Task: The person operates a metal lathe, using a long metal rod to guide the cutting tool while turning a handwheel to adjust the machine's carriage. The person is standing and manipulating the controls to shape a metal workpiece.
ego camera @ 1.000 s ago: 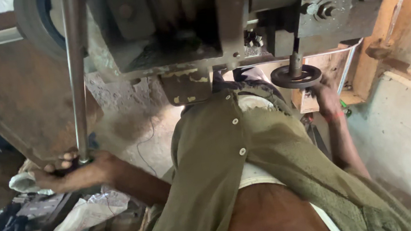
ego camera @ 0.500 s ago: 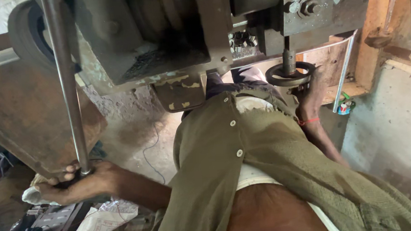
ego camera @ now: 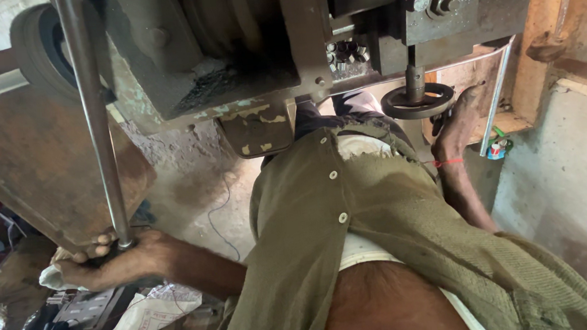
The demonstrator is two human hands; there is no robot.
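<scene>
Below the heavy grey machine point(ego camera: 244, 44), at the lower left of the view, the left hand point(ego camera: 104, 261) is clenching around the bottom end of a long steel rod point(ego camera: 95, 130) that is standing nearly upright and running up past the machine's body. A white cloth point(ego camera: 52, 278) is bunching just beside that hand's knuckles, and a rusty brown metal plate point(ego camera: 39, 169) is leaning behind the rod. Over at the upper right, the right hand point(ego camera: 457, 122) is reaching up and resting its fingers point(ego camera: 471, 94) against the rim of a small dark handwheel point(ego camera: 418, 101) hanging under the machine; whether they are truly gripping it I cannot tell. A red thread point(ego camera: 449, 162) is circling that wrist. An olive shirt point(ego camera: 353, 236) is filling the middle.
</scene>
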